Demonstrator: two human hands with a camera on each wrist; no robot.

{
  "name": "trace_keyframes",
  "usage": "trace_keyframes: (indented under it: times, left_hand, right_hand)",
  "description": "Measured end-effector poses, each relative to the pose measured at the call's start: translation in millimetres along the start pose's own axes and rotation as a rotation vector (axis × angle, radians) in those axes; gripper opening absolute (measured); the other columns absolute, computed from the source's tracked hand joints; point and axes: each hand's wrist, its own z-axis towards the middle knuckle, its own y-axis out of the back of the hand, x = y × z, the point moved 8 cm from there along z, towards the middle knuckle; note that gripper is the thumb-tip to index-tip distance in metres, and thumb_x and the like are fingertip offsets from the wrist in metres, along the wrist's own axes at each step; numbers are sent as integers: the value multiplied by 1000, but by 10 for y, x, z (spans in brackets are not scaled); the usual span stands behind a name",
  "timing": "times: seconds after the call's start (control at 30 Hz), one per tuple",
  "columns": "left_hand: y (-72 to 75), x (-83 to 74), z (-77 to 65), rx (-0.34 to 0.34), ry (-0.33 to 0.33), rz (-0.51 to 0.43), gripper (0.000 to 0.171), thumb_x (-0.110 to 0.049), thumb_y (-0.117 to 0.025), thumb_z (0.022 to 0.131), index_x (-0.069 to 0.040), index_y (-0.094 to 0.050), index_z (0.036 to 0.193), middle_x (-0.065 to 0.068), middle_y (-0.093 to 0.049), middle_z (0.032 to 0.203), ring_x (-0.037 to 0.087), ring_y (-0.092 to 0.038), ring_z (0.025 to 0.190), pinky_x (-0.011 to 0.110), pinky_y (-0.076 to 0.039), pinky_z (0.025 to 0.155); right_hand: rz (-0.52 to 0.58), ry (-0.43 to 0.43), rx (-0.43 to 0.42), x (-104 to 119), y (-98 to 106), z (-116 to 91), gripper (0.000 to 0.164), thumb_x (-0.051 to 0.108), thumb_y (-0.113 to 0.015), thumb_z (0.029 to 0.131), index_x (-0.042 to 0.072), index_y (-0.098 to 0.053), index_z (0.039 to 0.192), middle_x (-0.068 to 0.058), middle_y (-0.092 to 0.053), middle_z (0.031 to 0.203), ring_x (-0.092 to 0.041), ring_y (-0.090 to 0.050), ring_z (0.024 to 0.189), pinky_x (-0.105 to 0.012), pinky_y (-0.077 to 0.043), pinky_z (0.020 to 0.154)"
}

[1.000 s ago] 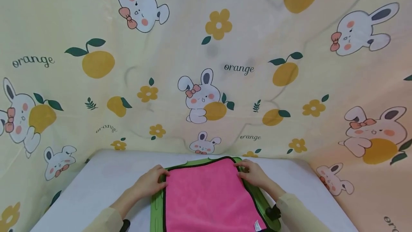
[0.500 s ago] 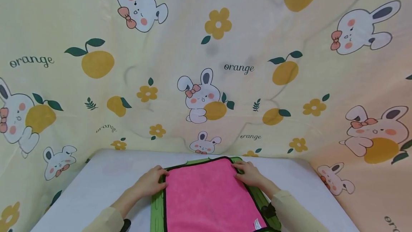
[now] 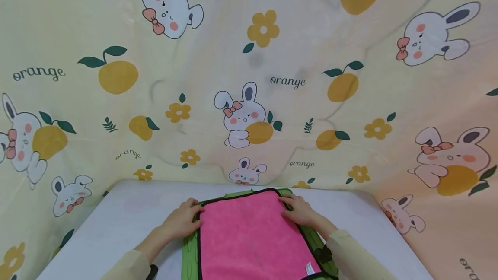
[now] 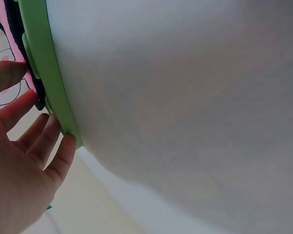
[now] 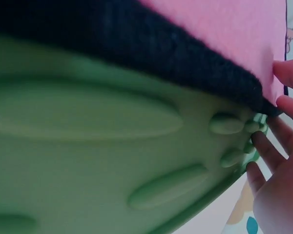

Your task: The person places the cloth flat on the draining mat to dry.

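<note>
A pink cloth (image 3: pixel 249 232) with black edging and a white tag lies over a green plastic board (image 3: pixel 189 254). My left hand (image 3: pixel 182 219) is at the cloth's upper left edge. In the left wrist view its thumb and forefinger touch the edging, while the other fingers lie against the board's green side. At the upper right corner is my right hand (image 3: pixel 301 211), thumb and forefinger on the pink surface. The right wrist view shows its remaining fingers along the board's rim, near raised oval bumps. Most of the board is hidden beneath the cloth.
Under the board is a white table (image 3: pixel 140 206). Behind and on both sides hangs a cream curtain (image 3: pixel 218 55) printed with rabbits and oranges. Beige sleeves cover both forearms.
My right hand has shifted slightly left, further onto the cloth's right edge. The cloth's lower right corner has moved a little left. My left hand has stayed in place.
</note>
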Motion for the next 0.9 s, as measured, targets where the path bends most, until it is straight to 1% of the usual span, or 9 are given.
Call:
trace_keyframes:
  times: [0.13, 0.2, 0.33, 0.43, 0.53, 0.63, 0.73, 0.8, 0.9]
  left_hand:
    - [5, -68, -52, -3, -33, 13, 37, -19, -77, 92, -2, -71, 125, 20, -57, 137, 41, -55, 126, 60, -49, 101]
    - [-5, -124, -92, 7, -62, 23, 42, -19, -77, 93, 0, -68, 129, 22, -55, 141, 43, -52, 130, 61, -47, 103]
    - [-10, -296, -192, 17, -158, 60, 49, -20, -75, 94, 4, -63, 134, 25, -52, 147, 44, -50, 136, 61, -45, 107]
    - [-27, -445, -282, 31, -231, 93, 51, -25, -73, 96, 4, -62, 136, 24, -51, 150, 42, -51, 137, 58, -44, 109]
    - [-95, -581, -383, 85, -270, 108, 55, -34, -70, 99, 2, -60, 140, 21, -50, 153, 38, -50, 139, 57, -43, 111]
    - [-203, -673, -494, 176, -264, 126, 65, -49, -64, 100, -4, -57, 146, 15, -47, 157, 35, -46, 143, 57, -41, 113]
    - [-312, -743, -594, 265, -259, 148, 77, -64, -59, 98, -9, -52, 152, 11, -42, 161, 35, -40, 148, 59, -38, 115]
    - [-367, -784, -653, 301, -272, 163, 84, -70, -57, 96, -11, -49, 155, 11, -40, 163, 35, -37, 150, 60, -37, 115]
    - [-418, -826, -706, 324, -292, 170, 89, -74, -57, 93, -12, -46, 157, 10, -38, 165, 34, -36, 151, 59, -37, 115]
  right_hand:
    - [6, 105, -4, 115, 23, -94, 53, 13, -72, 92, -6, -59, 140, -30, -48, 149, -56, -46, 132, -68, -41, 104]
    - [11, 136, 9, 167, 23, -156, 56, 13, -72, 92, -8, -57, 142, -32, -43, 153, -57, -42, 136, -69, -40, 106]
    - [1, 164, 40, 269, 45, -276, 61, 16, -75, 92, -6, -54, 146, -31, -37, 159, -56, -38, 142, -69, -37, 109]
    - [-23, 185, 91, 349, 43, -377, 65, 19, -76, 93, -4, -52, 148, -28, -35, 161, -52, -36, 145, -68, -35, 111]
    - [-20, 184, 174, 413, 13, -509, 69, 25, -78, 93, -1, -51, 150, -24, -35, 163, -48, -34, 147, -69, -33, 113]
    - [5, 155, 253, 434, -31, -644, 72, 31, -79, 92, 4, -51, 152, -19, -35, 164, -46, -33, 149, -69, -32, 114]
    - [36, 116, 305, 417, -61, -757, 76, 36, -81, 90, 10, -50, 154, -15, -33, 166, -44, -31, 150, -70, -31, 114]
    - [54, 94, 331, 398, -69, -816, 79, 39, -83, 87, 13, -50, 155, -13, -32, 167, -43, -29, 151, -71, -29, 114]
    - [65, 80, 354, 374, -57, -898, 85, 41, -86, 84, 15, -48, 157, -13, -31, 168, -44, -28, 152, -72, -30, 113]
